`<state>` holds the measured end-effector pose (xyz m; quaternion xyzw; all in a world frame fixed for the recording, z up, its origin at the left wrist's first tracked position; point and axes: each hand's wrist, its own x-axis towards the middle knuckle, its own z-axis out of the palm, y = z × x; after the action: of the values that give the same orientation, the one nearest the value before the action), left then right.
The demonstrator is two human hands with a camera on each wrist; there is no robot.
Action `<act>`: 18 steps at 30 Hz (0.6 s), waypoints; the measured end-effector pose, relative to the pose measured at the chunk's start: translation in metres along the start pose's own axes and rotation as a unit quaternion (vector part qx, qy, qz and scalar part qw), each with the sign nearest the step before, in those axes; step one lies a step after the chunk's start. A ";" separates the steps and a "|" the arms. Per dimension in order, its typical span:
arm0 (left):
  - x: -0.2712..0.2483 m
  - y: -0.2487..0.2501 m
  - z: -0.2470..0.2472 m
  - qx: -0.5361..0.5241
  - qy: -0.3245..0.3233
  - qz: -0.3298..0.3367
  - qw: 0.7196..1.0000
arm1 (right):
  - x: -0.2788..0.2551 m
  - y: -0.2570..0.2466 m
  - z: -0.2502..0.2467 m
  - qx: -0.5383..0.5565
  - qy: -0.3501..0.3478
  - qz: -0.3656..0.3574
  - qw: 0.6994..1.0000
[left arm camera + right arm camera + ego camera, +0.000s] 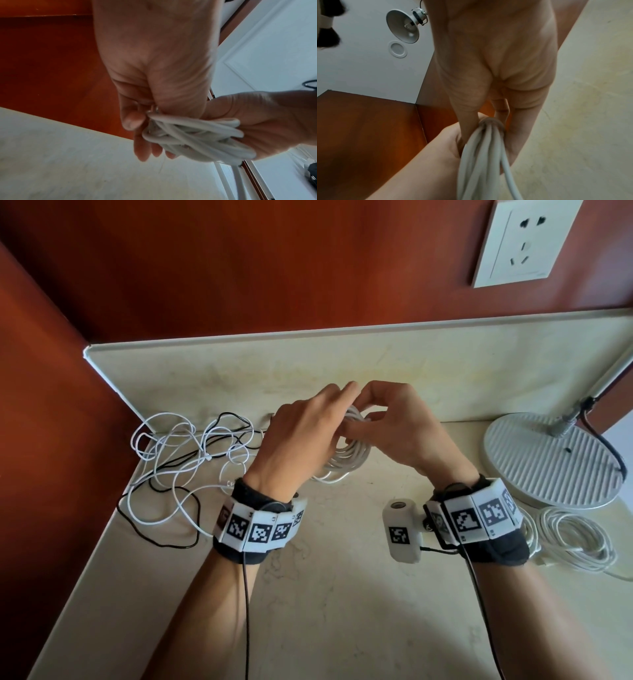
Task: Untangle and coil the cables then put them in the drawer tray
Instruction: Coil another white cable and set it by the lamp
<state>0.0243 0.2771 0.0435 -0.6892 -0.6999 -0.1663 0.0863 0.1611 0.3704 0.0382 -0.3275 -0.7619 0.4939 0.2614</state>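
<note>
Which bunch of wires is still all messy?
The tangle of thin white and black cables on the counter's left. The thick white coil in both hands and the white coil by the lamp base are wound in neat loops.

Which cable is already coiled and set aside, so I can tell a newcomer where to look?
Start at the round white lamp base on the right of the counter. Just in front of it, near the counter's edge, lies the finished white coil. Unlike the loose black-and-white tangle at the left, or the coil held between both hands, it lies in neat loops with no hand on it.
</note>
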 end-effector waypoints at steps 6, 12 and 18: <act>-0.001 0.003 -0.001 0.049 0.005 -0.007 0.999 | 0.000 -0.002 0.014 -0.051 0.042 -0.005 0.998; -0.001 0.007 -0.001 0.086 -0.008 0.000 0.996 | -0.002 0.000 0.020 -0.043 0.096 -0.009 0.994; -0.004 -0.001 -0.003 0.096 -0.011 -0.032 0.995 | -0.003 0.005 0.028 0.010 0.047 -0.015 0.999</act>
<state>0.0230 0.2720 0.0452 -0.6569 -0.7351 -0.0938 0.1388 0.1443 0.3532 0.0233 -0.3361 -0.7484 0.4820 0.3076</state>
